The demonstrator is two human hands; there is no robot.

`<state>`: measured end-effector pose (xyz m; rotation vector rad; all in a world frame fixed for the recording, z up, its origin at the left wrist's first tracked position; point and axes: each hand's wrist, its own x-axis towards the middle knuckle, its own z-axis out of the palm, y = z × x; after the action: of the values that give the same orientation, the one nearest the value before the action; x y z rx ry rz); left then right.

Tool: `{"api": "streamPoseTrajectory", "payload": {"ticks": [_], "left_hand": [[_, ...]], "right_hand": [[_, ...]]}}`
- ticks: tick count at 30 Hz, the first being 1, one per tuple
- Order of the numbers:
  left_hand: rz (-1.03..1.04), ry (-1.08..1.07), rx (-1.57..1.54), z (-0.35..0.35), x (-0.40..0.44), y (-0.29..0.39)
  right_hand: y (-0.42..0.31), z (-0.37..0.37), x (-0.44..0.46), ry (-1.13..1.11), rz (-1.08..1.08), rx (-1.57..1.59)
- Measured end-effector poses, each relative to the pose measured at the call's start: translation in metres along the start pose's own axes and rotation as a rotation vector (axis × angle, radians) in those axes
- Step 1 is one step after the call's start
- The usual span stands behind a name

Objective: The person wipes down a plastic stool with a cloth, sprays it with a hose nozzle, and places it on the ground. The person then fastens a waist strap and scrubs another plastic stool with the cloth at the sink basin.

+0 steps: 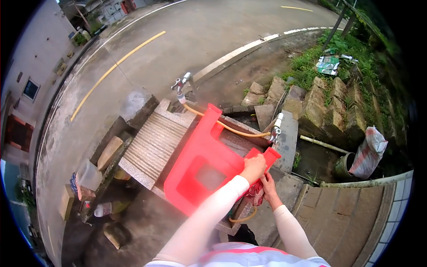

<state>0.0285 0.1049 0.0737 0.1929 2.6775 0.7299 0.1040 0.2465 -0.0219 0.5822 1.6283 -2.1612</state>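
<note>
A red plastic stool [180, 171] lies tilted across a stone wash sink [149, 142] with a ribbed washboard slab. My left hand [253, 169] is closed at one of the stool's legs, near its right end. Just below it, my right hand [269, 188] is at a red patterned cloth [254, 196], close to the same leg; its fingertips are partly hidden. From the left tap [181, 84] an orange hose [235, 130] runs over the stool towards the right tap [276, 128]. Another length of hose curves below the cloth.
At left are a clear plastic container [89, 174], a bottle [103, 209] and loose stone blocks [110, 152]. To the right stand stacked stones [315, 107], a bucket [344, 166] and a striped woven sack [369, 151]. A road [147, 62] passes behind the sink.
</note>
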Motion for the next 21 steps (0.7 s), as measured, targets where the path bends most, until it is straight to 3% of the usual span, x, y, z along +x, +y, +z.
{"api": "streamPoseTrajectory", "payload": {"ticks": [5, 9, 11, 12, 14, 16, 18, 19, 21], "left_hand": [[-0.051, -0.020, -0.101, -0.003, 0.009, -0.007], [0.188, 0.102, -0.153, 0.003, 0.011, -0.041], [0.350, 0.458, -0.203, -0.039, -0.004, -0.067], [0.318, 0.635, -0.230, -0.056, -0.007, -0.093], [0.052, 0.878, -0.280, -0.066, -0.005, -0.178], [-0.411, 0.697, -0.152, -0.065, -0.010, -0.275], [-0.697, 0.158, -0.792, -0.078, -0.024, -0.303], [-0.792, 0.051, -1.065, -0.074, -0.030, -0.301], [-0.717, 0.010, -1.347, -0.067, -0.037, -0.296]], "right_hand": [[0.001, 0.000, 0.013, 0.090, 0.019, -0.020], [-0.008, 0.006, 0.007, 0.133, 0.068, -0.023], [-0.008, 0.005, 0.004, 0.173, 0.090, -0.054], [-0.005, 0.002, 0.002, 0.179, 0.100, -0.079], [0.002, -0.001, -0.005, 0.187, 0.123, -0.131], [0.003, 0.003, -0.014, 0.163, 0.168, -0.171], [0.012, 0.006, -0.022, 0.126, 0.261, -0.198], [0.009, 0.018, -0.030, 0.115, 0.245, -0.219], [0.041, 0.015, -0.027, 0.121, 0.246, -0.222]]}}
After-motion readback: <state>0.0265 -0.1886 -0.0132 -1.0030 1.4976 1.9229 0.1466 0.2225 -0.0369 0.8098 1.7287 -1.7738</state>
